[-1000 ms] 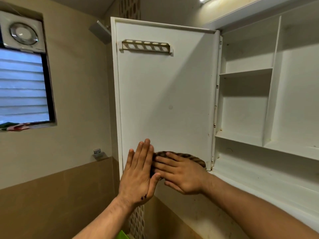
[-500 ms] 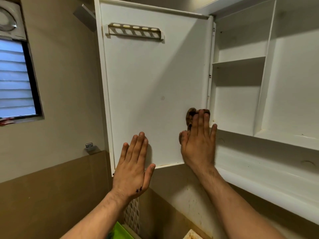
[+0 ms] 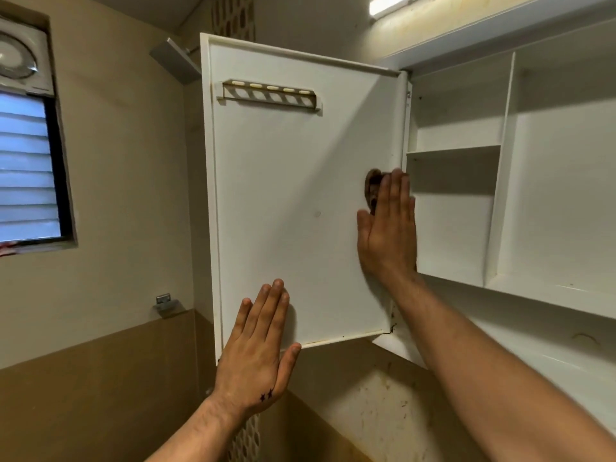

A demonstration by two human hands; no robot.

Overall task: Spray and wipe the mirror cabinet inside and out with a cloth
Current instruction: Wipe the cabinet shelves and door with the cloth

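The white cabinet door stands swung open, its inner face toward me. My right hand presses a brown cloth flat against the door near the hinge edge, at mid height; only the cloth's top peeks past my fingertips. My left hand lies flat with fingers together against the door's lower left part, holding nothing. The open cabinet with its bare white shelves is to the right.
A slotted holder rail is fixed near the door's top. A louvred window and exhaust fan are on the left wall. A small wall bracket sits left of the door. A light glows above.
My right hand has slid the cloth from the door's bottom edge up along the hinge side to mid height. The left hand stayed flat on the lower door.
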